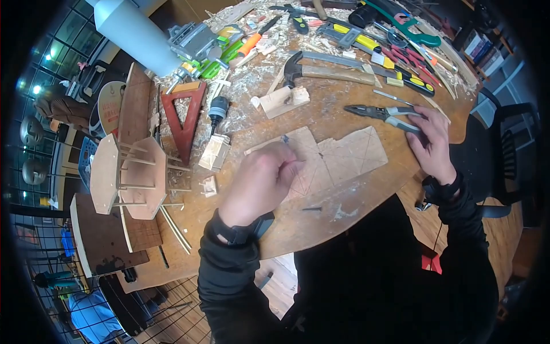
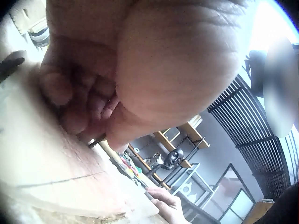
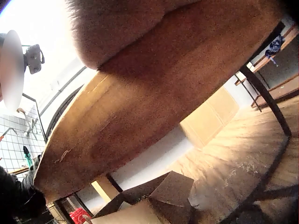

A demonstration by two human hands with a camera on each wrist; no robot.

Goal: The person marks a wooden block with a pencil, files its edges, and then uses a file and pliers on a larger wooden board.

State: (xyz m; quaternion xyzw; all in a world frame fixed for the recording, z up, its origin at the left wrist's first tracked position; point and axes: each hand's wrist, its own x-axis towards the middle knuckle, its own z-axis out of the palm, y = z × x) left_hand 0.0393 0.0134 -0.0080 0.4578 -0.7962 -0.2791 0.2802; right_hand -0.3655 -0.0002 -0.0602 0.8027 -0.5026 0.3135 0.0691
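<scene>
My left hand (image 1: 260, 175) bends over a flat wooden board (image 1: 358, 152) marked with crossing pencil lines. Between its fingertips it pinches a dark threaded screw (image 2: 96, 141), its tip close over the board in the left wrist view; the curled fingers hide it from the head view. Another dark screw (image 1: 312, 208) lies on the table below the board. To the right, my right hand (image 1: 434, 143) holds the handles of a pair of pliers (image 1: 369, 111), thumb on one side and fingers on the other. The pliers' jaws point left.
A hammer (image 1: 332, 73) lies beyond the board, with wood shavings and more tools behind. At left are a red triangular square (image 1: 182, 117), a screwdriver (image 1: 217, 112) and a wooden frame with dowels (image 1: 143, 178). The table's curved edge (image 1: 366, 215) runs close to the body.
</scene>
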